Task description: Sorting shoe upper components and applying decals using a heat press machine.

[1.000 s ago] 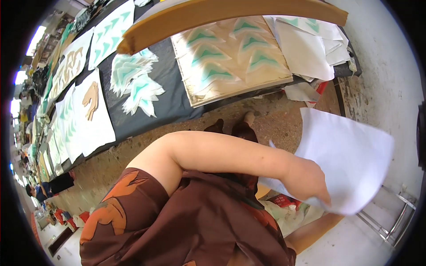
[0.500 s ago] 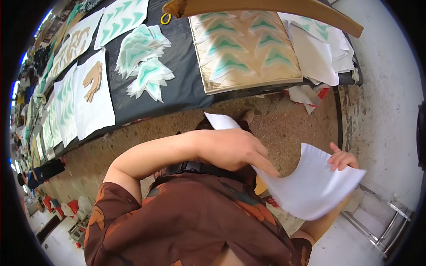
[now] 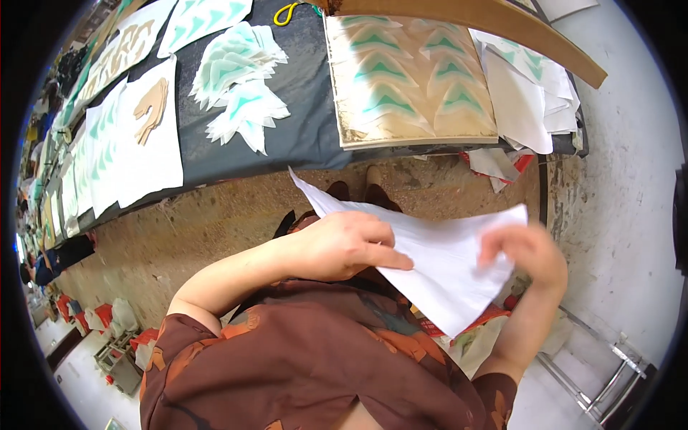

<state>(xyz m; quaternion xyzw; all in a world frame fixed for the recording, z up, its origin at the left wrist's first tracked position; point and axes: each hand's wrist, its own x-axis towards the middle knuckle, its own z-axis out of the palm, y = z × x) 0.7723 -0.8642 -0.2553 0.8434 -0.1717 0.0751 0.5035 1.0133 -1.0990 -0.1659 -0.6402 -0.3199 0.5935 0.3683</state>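
Observation:
A thin white sheet (image 3: 444,269), paper-like, spans the space in front of my waist, creased and tilted. My left hand (image 3: 351,247) is closed on its left part, thumb and fingers pinching it; one pointed corner sticks up beyond that hand. Over the sheet's right end is my right hand (image 3: 527,251), its fingers bent and smeared by motion, so whether they grip the sheet is unclear. Beyond the sheet, on the dark-covered table, lies a tan board (image 3: 401,129) bearing rows of white pieces with green chevrons.
Fanned white-and-green pieces (image 3: 244,68) lie left of the board, near a sheet with brown cut-outs (image 3: 152,111). White sheets (image 3: 523,107) are piled on the right. A curved brown strip (image 3: 473,29) crosses above the board. A metal frame (image 3: 605,380) stands low at right.
The sheet has swung leftward and spread out flatter between my hands. My right hand has come inward and over the sheet, and my left hand has shifted slightly left.

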